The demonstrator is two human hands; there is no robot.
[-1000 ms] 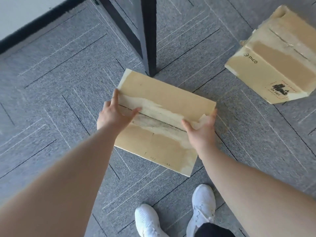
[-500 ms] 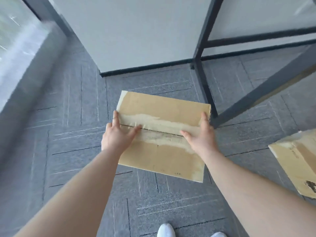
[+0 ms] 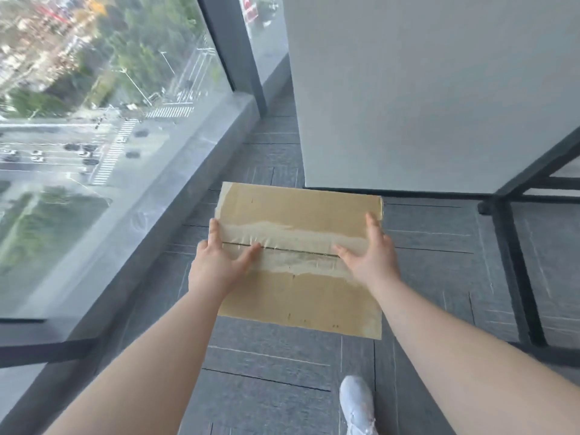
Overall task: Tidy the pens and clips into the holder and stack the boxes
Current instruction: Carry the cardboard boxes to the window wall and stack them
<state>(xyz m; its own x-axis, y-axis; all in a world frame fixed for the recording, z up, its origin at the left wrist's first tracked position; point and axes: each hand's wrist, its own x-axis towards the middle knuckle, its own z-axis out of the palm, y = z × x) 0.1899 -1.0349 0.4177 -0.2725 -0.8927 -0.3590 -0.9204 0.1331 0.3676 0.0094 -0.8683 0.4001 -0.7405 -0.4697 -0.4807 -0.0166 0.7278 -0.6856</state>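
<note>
A brown cardboard box with a torn strip of tape along its top seam is held above the grey carpet, in the middle of the head view. My left hand grips its left edge, thumb lying across the top. On the opposite edge my right hand does the same. The box top faces me and is level. No pens, clips or holder are in view.
A floor-to-ceiling window with a grey sill runs along the left. A white wall rises ahead. A black metal table frame stands at the right. My white shoe is below on the carpet.
I have turned left with the box in both hands. The second box at the right has left the view, and the window has come in on the left.
</note>
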